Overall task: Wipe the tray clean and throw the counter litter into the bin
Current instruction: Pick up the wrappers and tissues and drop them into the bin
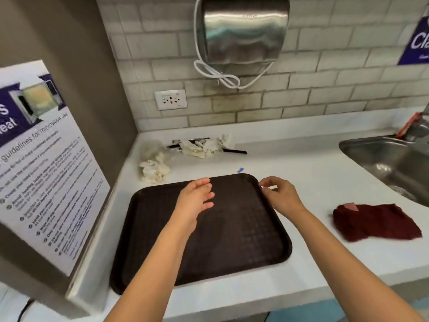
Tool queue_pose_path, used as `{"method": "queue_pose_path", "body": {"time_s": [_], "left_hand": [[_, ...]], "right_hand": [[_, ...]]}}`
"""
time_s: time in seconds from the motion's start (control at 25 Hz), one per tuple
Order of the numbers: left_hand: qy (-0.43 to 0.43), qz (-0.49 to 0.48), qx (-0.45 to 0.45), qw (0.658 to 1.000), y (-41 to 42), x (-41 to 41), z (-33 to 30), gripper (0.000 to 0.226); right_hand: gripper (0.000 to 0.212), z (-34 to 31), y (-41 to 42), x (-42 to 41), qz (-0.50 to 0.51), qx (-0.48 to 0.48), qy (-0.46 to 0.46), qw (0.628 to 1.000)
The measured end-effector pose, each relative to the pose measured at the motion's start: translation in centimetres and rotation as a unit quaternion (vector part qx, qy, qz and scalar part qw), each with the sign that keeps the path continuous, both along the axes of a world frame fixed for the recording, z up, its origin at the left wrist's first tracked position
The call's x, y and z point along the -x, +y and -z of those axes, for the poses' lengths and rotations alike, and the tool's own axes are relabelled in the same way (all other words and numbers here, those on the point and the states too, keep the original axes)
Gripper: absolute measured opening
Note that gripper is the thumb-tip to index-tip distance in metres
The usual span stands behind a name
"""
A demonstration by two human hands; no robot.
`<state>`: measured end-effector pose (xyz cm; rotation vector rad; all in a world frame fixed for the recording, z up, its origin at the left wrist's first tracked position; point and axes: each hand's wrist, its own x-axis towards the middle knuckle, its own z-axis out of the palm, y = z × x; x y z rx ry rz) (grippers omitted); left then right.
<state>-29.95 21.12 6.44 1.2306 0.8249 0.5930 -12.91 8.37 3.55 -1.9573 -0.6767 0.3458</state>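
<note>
A dark brown tray (232, 247) lies flat on the white counter (301, 173), its near edge over the counter's front. My left hand (197, 201) hovers above the tray's far middle, fingers straight and holding nothing. My right hand (281, 196) is at the tray's far right corner with its fingers curled there; what it grips is unclear. A dark red cloth (373, 221) lies crumpled on the counter to the right of the tray. Crumpled white paper litter (154, 170) lies behind the tray at the left. More crumpled paper (204, 146) with a black strip lies near the wall.
A steel sink (392, 163) is set in the counter at the right. A small blue scrap (240, 169) lies just behind the tray. A hand dryer (241, 31) and a socket (170, 99) are on the tiled wall. A poster (44, 173) covers the left side panel.
</note>
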Motion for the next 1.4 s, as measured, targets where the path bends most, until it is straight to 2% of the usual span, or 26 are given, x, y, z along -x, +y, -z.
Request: {"method": "queue_pose_path", "body": {"time_s": [0.4,0.68,0.84,0.92,1.04,1.12,1.32,1.36,1.4], "left_hand": [[0.050,-0.007,0.002,0.999,10.0,-3.3,1.9,0.012],[0.116,-0.018,-0.093,0.989,15.2,-8.3,3.1,0.028],[0.187,-0.004,-0.160,0.969,18.8,-11.5,4.5,0.033],[0.218,0.009,-0.196,0.956,20.5,-13.1,5.0,0.033],[0.268,0.029,-0.255,0.929,22.7,-15.2,5.9,0.036],[0.300,0.049,-0.306,0.902,24.0,-16.4,6.8,0.039],[0.332,0.041,-0.385,0.860,27.2,-18.0,8.7,0.051],[0.331,0.040,-0.406,0.851,27.8,-18.3,8.9,0.054],[0.328,0.045,-0.421,0.844,28.3,-18.6,9.1,0.057]], "right_hand": [[0.020,1.5,6.6,-5.7,0.016,0.068,-0.016,0.997],[0.026,2.5,12.3,-12.2,-0.052,0.101,-0.026,0.993],[0.042,3.6,15.0,-16.1,-0.110,0.146,-0.064,0.981],[0.043,4.5,16.3,-17.5,-0.147,0.170,-0.067,0.972],[0.036,6.3,17.2,-18.8,-0.235,0.264,-0.106,0.929],[0.034,7.5,17.5,-19.6,-0.248,0.296,-0.153,0.910],[0.015,9.0,18.5,-20.5,-0.222,0.236,-0.156,0.933],[0.016,8.9,18.6,-20.6,-0.229,0.228,-0.148,0.935],[0.027,8.9,18.6,-20.8,-0.231,0.223,-0.148,0.935]]}}
